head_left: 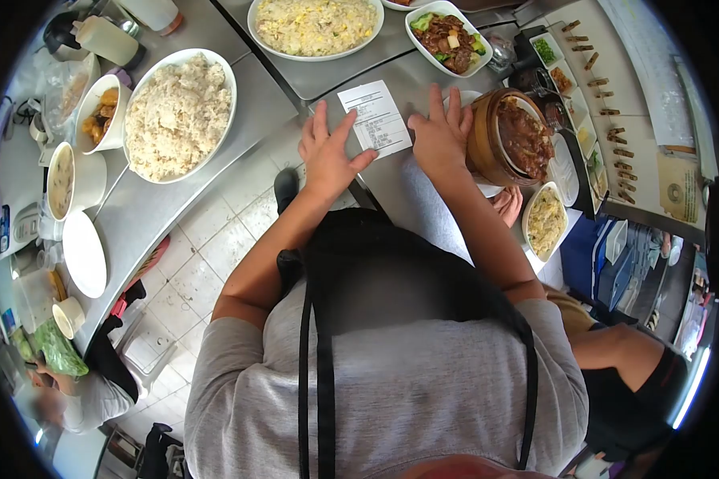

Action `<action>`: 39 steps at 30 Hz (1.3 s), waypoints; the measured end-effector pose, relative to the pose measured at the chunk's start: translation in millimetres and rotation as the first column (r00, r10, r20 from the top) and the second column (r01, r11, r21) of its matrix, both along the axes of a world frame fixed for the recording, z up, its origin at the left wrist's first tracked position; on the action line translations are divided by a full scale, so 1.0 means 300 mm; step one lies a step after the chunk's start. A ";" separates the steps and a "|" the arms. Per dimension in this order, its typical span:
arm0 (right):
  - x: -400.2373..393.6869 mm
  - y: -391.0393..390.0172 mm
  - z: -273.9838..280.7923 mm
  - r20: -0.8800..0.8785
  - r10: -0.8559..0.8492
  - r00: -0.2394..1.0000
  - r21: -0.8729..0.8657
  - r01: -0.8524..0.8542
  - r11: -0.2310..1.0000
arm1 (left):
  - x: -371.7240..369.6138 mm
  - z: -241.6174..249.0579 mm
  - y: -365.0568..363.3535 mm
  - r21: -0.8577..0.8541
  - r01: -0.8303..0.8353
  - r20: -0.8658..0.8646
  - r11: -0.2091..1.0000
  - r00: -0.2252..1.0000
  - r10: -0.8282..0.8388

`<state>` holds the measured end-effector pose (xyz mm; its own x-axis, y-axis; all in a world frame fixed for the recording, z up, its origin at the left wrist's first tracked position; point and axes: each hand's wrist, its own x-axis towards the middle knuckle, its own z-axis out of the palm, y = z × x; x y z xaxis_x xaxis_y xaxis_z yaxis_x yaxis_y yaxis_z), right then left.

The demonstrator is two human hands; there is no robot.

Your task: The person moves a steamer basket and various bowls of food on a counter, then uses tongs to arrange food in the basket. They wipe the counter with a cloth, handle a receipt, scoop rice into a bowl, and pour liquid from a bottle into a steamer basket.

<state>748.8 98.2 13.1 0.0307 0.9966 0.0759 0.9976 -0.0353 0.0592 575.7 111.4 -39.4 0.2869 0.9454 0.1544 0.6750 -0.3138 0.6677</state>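
A printed paper receipt (375, 120) lies on the steel counter (391, 188) in front of me. My left hand (327, 158) is open at its left side, fingers spread, with the thumb at the lower left edge of the paper. At the right edge, my right hand (442, 134) is also open, its fingers stretched forward. Just right of that hand stands a wooden steamer (482, 140) with dark sauced meat (523, 132) in it. Another person's hand (506, 206) shows below the steamer, partly hidden by my right arm.
Fried rice (315, 25) and a meat-and-broccoli dish (449, 41) stand at the back. On the left counter are a large plate of rice (176, 116), bowls and an oval white plate (85, 254). Garnish trays (563, 76) line the right; a small oval dish (546, 222) sits nearer.
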 end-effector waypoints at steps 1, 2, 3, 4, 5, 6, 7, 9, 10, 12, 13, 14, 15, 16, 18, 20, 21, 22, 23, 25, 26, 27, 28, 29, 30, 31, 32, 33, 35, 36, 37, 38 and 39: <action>-0.006 -0.002 0.005 -0.036 0.002 0.999 0.004 -0.002 1.000 | 0.000 -0.001 0.000 0.001 0.002 0.003 1.000 1.000 -0.002; -0.018 -0.008 0.010 -0.071 0.005 0.997 0.008 -0.004 1.000 | 0.001 -0.001 0.000 0.002 -0.001 0.006 1.000 1.000 0.001; -0.029 -0.014 0.013 -0.106 0.006 0.994 0.011 -0.005 1.000 | 0.003 -0.001 -0.001 0.002 -0.004 0.008 1.000 1.000 0.004; -0.037 -0.019 0.010 -0.131 0.008 0.991 0.004 -0.007 1.000 | 0.004 -0.001 -0.003 0.001 -0.006 0.010 1.000 1.000 0.006; -0.045 -0.023 0.003 -0.158 0.009 0.987 -0.002 -0.010 1.000 | 0.004 -0.002 -0.003 0.005 -0.004 0.008 1.000 1.000 0.004; -0.050 -0.026 -0.002 -0.185 0.011 0.983 -0.008 -0.013 1.000 | 0.004 -0.003 -0.003 0.010 -0.003 0.004 1.000 1.000 0.003; -0.052 -0.027 -0.006 -0.205 0.010 0.979 -0.015 -0.013 1.000 | 0.002 -0.003 -0.003 0.014 -0.003 0.000 1.000 1.000 0.003; -0.055 -0.029 -0.011 -0.243 0.007 0.970 -0.028 -0.015 1.000 | 0.001 -0.003 -0.003 0.013 -0.003 0.007 1.000 1.000 0.003; -0.057 -0.029 -0.011 -0.246 0.003 0.969 -0.034 -0.012 0.999 | 0.001 -0.003 -0.003 0.012 -0.004 0.012 1.000 1.000 0.003; -0.061 -0.028 -0.012 -0.252 -0.005 0.968 -0.047 -0.007 0.999 | 0.001 -0.007 -0.002 0.016 -0.004 0.015 1.000 1.000 0.004; -0.061 -0.028 -0.014 -0.248 -0.001 0.969 -0.047 -0.011 0.999 | 0.001 -0.008 -0.002 0.019 -0.003 0.016 1.000 1.000 0.003; -0.061 -0.029 -0.016 -0.244 0.002 0.970 -0.047 -0.013 0.999 | 0.001 -0.008 -0.001 0.017 -0.004 0.016 1.000 1.000 0.003; -0.060 -0.029 -0.018 -0.241 0.005 0.971 -0.047 -0.016 0.999 | 0.001 -0.007 -0.001 0.016 -0.004 0.016 1.000 1.000 0.003; -0.058 -0.030 -0.021 -0.240 0.003 0.971 -0.049 -0.015 0.999 | 0.001 -0.006 -0.001 0.014 -0.004 0.017 1.000 1.000 0.004; -0.054 -0.032 -0.026 -0.238 0.001 0.971 -0.056 -0.014 0.998 | 0.002 -0.003 -0.002 0.009 -0.005 0.012 1.000 1.000 0.005; -0.056 -0.033 -0.033 -0.231 0.004 0.973 -0.043 -0.014 0.999 | 0.001 -0.002 -0.004 0.005 -0.004 0.011 1.000 1.000 0.004; -0.058 -0.033 -0.033 -0.228 0.004 0.974 -0.035 -0.013 0.999 | 0.001 -0.003 -0.003 0.004 -0.002 0.014 1.000 1.000 0.002; -0.064 -0.034 -0.029 -0.240 0.034 0.970 -0.016 -0.039 0.999 | 0.001 -0.004 -0.001 0.004 0.000 0.017 1.000 1.000 0.000; -0.074 -0.039 -0.022 -0.252 0.064 0.966 0.002 -0.066 0.998 | 0.001 -0.004 0.001 0.006 -0.001 0.020 1.000 1.000 0.001; -0.083 -0.044 -0.022 -0.253 0.104 0.962 0.019 -0.102 0.995 | 0.001 -0.006 -0.003 0.005 -0.002 0.024 1.000 1.000 0.002; -0.084 -0.046 -0.027 -0.243 0.114 0.963 0.017 -0.114 0.993 | 0.003 -0.005 -0.006 0.010 0.000 0.026 1.000 1.000 0.000; -0.086 -0.047 -0.032 -0.235 0.126 0.964 0.014 -0.126 0.992 | 0.003 -0.004 -0.005 0.014 0.000 0.027 1.000 1.000 0.000; -0.074 -0.040 -0.030 -0.142 0.105 0.984 0.008 -0.105 0.994 | 0.001 -0.004 -0.004 0.018 -0.002 0.027 1.000 1.000 0.001; -0.052 -0.033 -0.020 -0.049 0.082 0.995 0.004 -0.082 0.997 | -0.002 -0.007 -0.007 0.013 0.000 0.021 1.000 1.000 0.000; -0.035 -0.027 -0.007 0.046 0.058 0.997 0.005 -0.058 0.998 | -0.002 -0.007 -0.007 0.011 0.002 0.017 1.000 1.000 -0.002; -0.026 -0.019 0.008 0.076 0.043 0.996 -0.032 -0.040 0.999 | 0.000 -0.005 -0.002 0.013 0.003 0.016 1.000 1.000 -0.003; -0.019 -0.012 0.024 0.107 0.028 0.994 -0.069 -0.021 0.997 | 0.000 -0.003 0.000 0.013 0.003 0.013 1.000 1.000 -0.003; -0.015 -0.011 0.033 0.139 0.013 0.990 -0.105 0.002 0.994 | -0.001 -0.002 -0.001 0.012 0.004 0.010 1.000 1.000 -0.004; -0.011 -0.015 -0.001 0.006 0.043 0.999 -0.020 -0.043 0.999 | 0.002 0.001 0.000 0.013 0.004 0.010 1.000 1.000 -0.004; -0.011 -0.020 -0.027 -0.061 0.062 0.996 0.024 -0.061 0.998 | 0.002 0.001 -0.001 0.015 0.003 0.010 1.000 1.000 -0.003; -0.016 -0.028 -0.048 -0.093 0.091 0.991 0.030 -0.089 0.996 | 0.001 0.001 -0.003 0.017 0.002 0.009 1.000 1.000 -0.003; -0.025 -0.039 -0.065 -0.125 0.120 0.985 0.040 -0.116 0.992 | -0.001 0.002 -0.005 0.007 0.006 0.008 1.000 1.000 -0.006; -0.032 -0.046 -0.077 -0.154 0.150 0.977 0.055 -0.143 0.988 | 0.000 0.002 -0.005 0.001 0.011 0.007 1.000 1.000 -0.011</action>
